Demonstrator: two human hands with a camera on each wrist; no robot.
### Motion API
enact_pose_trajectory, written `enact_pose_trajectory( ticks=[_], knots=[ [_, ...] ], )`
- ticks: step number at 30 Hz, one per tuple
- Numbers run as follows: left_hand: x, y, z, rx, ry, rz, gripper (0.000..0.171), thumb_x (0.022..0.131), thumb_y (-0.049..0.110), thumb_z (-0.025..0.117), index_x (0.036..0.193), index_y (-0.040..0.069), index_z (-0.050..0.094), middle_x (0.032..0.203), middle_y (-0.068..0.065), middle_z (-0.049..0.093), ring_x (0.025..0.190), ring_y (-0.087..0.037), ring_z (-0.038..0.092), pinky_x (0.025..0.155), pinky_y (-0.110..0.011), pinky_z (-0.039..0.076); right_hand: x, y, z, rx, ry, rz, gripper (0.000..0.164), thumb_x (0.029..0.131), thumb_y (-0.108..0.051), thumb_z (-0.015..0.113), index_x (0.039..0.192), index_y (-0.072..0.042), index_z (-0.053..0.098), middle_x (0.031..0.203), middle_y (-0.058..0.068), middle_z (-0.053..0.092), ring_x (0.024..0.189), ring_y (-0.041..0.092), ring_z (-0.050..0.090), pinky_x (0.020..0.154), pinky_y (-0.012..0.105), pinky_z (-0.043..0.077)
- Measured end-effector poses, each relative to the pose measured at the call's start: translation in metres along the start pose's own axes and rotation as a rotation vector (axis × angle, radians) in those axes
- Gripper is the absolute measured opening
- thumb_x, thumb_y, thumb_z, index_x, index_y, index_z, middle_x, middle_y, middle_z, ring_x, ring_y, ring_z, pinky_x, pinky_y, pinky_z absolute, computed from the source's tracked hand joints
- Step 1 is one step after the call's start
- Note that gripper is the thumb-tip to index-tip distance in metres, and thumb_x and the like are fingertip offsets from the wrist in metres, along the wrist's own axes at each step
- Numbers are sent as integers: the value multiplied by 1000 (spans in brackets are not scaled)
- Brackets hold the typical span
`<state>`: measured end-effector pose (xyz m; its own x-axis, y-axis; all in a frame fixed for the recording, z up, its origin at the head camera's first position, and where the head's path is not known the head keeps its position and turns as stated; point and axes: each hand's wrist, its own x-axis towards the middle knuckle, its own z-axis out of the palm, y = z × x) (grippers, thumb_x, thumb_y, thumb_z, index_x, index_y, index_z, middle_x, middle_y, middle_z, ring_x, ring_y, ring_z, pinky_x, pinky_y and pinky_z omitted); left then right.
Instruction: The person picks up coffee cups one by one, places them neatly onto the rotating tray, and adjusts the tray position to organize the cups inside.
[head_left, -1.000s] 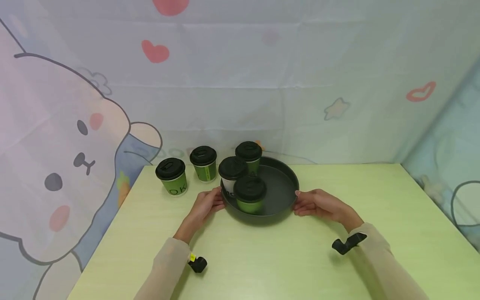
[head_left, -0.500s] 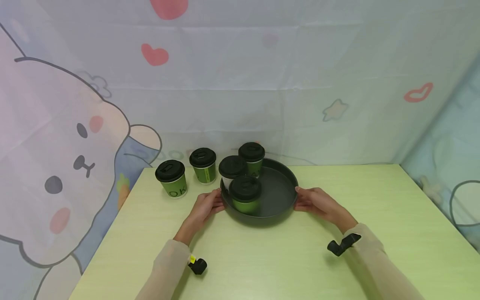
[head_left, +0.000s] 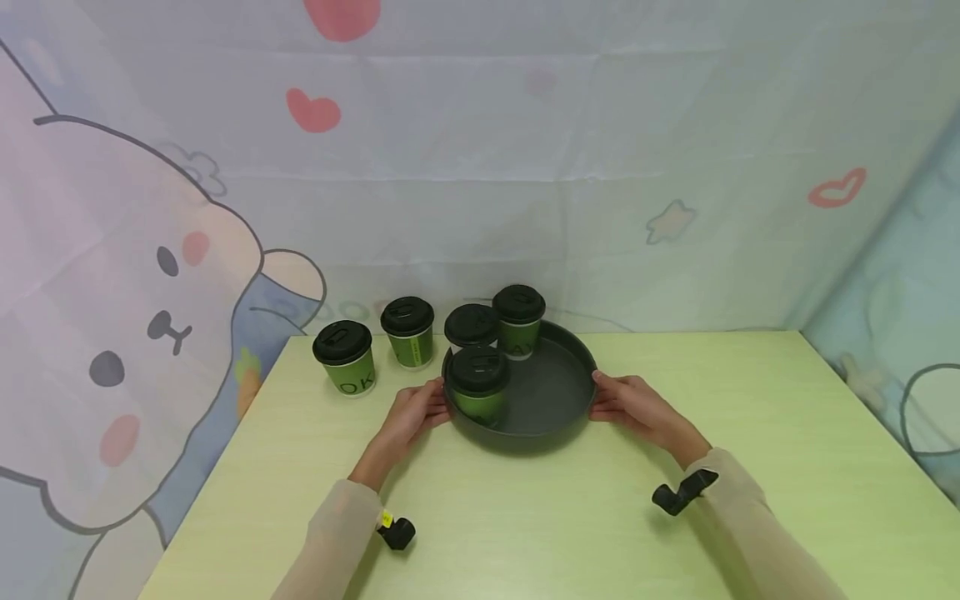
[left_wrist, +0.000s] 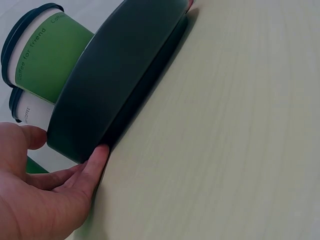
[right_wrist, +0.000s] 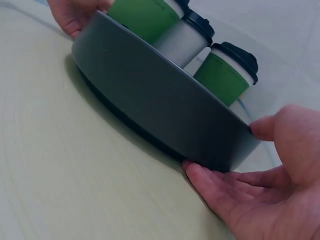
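A round dark grey pan [head_left: 551, 392] is held from both sides, thumbs at its rim and fingers under its bottom edge. My left hand [head_left: 408, 417] grips its left side, and my right hand [head_left: 637, 408] grips its right side. In the wrist views a dark shadow runs below the pan; whether it is fully off the table cannot be told. Inside stand three lidded paper coffee cups: a green one [head_left: 480, 406] in front, a green one [head_left: 519, 337] at the back, and a white one [right_wrist: 182, 44] between them, partly hidden in the head view.
Left of the pan, two more green coffee cups with black lids, one nearer [head_left: 351, 372] and one farther back [head_left: 412, 346], stand on the pale table [head_left: 525, 525]. A printed cloth [head_left: 480, 208] hangs behind the table's back edge.
Inside the pan the back green cup has shifted right and the front green cup left, with the white cup moving slightly back. Both hands keep their grip; the right forearm has moved slightly inward.
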<state>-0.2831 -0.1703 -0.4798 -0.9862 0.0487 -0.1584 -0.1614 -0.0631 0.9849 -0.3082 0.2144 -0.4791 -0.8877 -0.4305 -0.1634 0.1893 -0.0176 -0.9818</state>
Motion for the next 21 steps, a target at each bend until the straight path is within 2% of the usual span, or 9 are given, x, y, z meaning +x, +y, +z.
enact_pose_trajectory(
  ticks=[5,9,11,17,21],
  knots=[
    [0,-1,0,3,5,5,45,110,25,49,127,-16,57,110,-16,61,91,-17,63,88,-28,59,-5,1,-5,1,-99,56,42,111,-26,53,118,15,62,102,18,71,94,24,73,92,37,60],
    [0,0,-1,11,1,16,45,110,25,48,127,-16,58,110,-16,62,91,-17,64,89,-29,59,-8,-1,-7,-9,-181,111,44,110,-24,54,119,18,61,105,21,72,96,28,74,94,41,59],
    [0,1,-1,14,-1,17,45,110,25,48,127,-16,58,110,-16,62,91,-16,64,90,-30,59,-7,-2,-6,-1,-166,94,47,111,-25,53,121,21,58,105,21,71,97,28,74,95,41,59],
    [-1,1,-1,10,-4,13,45,109,25,49,127,-15,57,111,-16,62,92,-17,64,91,-31,59,-1,-2,-1,-4,-21,-16,52,113,-30,48,128,20,51,105,14,68,97,21,71,96,36,58],
    [0,-1,0,13,-5,4,44,109,25,49,126,-14,58,110,-16,63,93,-18,65,91,-30,58,-2,-1,-3,-23,-41,2,45,113,-28,49,120,16,58,103,15,69,96,21,72,95,36,59]
  ],
)
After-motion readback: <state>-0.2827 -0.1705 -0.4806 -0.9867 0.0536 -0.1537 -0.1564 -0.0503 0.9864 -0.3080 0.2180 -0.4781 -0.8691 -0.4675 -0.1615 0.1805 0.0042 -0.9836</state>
